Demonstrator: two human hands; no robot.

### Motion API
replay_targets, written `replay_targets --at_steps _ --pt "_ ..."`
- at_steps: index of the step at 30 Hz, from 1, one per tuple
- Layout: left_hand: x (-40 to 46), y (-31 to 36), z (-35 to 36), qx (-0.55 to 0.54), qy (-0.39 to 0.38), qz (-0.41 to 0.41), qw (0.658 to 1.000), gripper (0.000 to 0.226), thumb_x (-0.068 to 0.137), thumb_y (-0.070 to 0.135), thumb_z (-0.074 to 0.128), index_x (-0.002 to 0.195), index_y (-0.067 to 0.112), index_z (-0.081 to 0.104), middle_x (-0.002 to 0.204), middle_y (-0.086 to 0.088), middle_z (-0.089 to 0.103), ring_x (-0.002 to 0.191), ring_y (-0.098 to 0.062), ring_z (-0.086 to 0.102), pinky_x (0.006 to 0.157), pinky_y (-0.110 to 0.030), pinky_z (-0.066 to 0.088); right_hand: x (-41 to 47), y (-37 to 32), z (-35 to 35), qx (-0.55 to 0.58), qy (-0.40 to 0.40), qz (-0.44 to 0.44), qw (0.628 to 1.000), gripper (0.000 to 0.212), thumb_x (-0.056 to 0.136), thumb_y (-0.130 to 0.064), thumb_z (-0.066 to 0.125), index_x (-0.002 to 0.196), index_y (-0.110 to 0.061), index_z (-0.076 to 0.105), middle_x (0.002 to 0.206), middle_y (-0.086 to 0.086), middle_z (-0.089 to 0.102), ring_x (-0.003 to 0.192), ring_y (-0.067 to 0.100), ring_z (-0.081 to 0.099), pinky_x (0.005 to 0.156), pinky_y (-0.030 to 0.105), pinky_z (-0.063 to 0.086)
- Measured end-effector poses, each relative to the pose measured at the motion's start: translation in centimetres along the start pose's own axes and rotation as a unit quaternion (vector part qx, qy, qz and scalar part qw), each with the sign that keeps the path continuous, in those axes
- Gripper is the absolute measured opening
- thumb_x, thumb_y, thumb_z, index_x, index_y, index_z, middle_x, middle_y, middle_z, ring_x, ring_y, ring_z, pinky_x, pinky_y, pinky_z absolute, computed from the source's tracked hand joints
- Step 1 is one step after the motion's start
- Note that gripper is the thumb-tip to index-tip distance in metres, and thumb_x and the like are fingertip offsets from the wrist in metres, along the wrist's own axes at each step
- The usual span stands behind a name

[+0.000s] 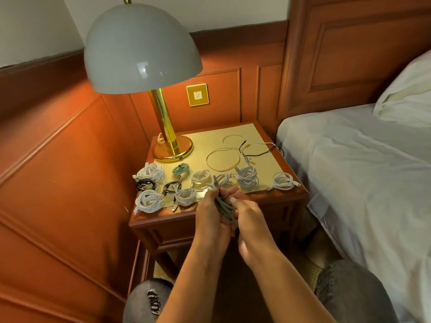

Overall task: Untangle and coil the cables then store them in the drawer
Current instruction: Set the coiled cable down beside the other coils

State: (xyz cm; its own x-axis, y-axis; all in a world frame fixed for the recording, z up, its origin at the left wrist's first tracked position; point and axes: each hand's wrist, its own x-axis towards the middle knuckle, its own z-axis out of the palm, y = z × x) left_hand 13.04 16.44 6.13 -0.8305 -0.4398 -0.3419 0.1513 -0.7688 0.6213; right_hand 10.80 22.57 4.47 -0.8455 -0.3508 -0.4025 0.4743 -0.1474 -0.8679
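A grey cable (224, 208) is gathered into loops between both hands, just in front of the nightstand (233, 136). My left hand (211, 217) grips the bundle from the left and pinches its plug end upward. My right hand (245, 220) closes on the loops from the right. Several coiled white, black and green cables (150, 172) lie along the nightstand's front and left. A loose white cable (222, 159) tangled with a black cable (263, 153) lies spread at the back right. The closed drawer front (177, 231) sits below the top, partly hidden by my arms.
A brass lamp (172, 145) with a white dome shade stands at the nightstand's back left. A bed (361, 171) with white sheets and a pillow borders the right side. Red wood-panelled walls close in on the left and behind. My knees show at the bottom.
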Motion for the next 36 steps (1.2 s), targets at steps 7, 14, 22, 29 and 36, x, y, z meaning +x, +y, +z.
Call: replay_targets --at_steps 7,14,22,29,36 --pt "0.5 -0.1 -0.9 0.007 0.038 -0.038 0.999 0.026 0.089 0.015 0.038 0.068 0.008 0.051 0.079 -0.014 0.071 0.061 -0.018 0.067 0.056 -0.030 0.042 0.1 0.1 -1.5 0.006 -0.048 -0.005 0.999 0.018 0.090 -0.003 0.048 0.086 -0.007 0.065 0.076 0.005 0.060 0.064 0.013 0.041 0.055 0.027 0.030" --pt "0.4 -0.1 -0.5 0.017 0.115 -0.019 0.993 0.025 0.084 0.009 0.034 0.062 0.008 0.046 0.059 -0.012 0.060 0.054 -0.019 0.054 0.063 -0.031 0.042 0.3 0.8 -1.1 0.060 -0.073 0.029 0.995 0.019 0.093 0.003 0.049 0.102 -0.002 0.064 0.084 0.009 0.066 0.066 0.013 0.059 0.051 0.023 0.043" --pt "-0.2 -0.7 -0.1 0.101 0.108 0.023 0.989 0.020 0.083 0.001 0.035 0.069 0.013 0.042 0.057 -0.001 0.045 0.058 -0.015 0.042 0.063 -0.029 0.035 1.1 1.0 -0.8 0.090 -0.007 -0.007 0.996 0.027 0.087 0.007 0.051 0.107 -0.005 0.066 0.096 0.013 0.070 0.080 0.014 0.063 0.062 0.020 0.048" --pt "-0.1 0.2 -0.8 0.284 0.014 0.090 0.954 0.012 0.091 0.001 0.053 0.088 0.007 0.063 0.082 -0.005 0.069 0.076 -0.015 0.065 0.065 -0.023 0.047 1.5 -0.7 -1.5 0.006 -0.019 -0.059 0.998 0.019 0.091 -0.003 0.059 0.107 -0.011 0.065 0.097 0.009 0.068 0.066 0.004 0.055 0.052 0.013 0.041" --pt "0.5 0.6 -1.3 0.410 0.072 0.130 0.900 0.020 0.092 0.021 0.064 0.108 0.013 0.056 0.101 -0.008 0.067 0.089 -0.018 0.067 0.064 -0.025 0.047 2.0 -1.6 -2.5 -0.122 -0.025 -0.103 0.987 0.014 0.091 -0.012 0.063 0.105 -0.017 0.065 0.101 0.006 0.066 0.082 0.009 0.060 0.066 0.021 0.047"
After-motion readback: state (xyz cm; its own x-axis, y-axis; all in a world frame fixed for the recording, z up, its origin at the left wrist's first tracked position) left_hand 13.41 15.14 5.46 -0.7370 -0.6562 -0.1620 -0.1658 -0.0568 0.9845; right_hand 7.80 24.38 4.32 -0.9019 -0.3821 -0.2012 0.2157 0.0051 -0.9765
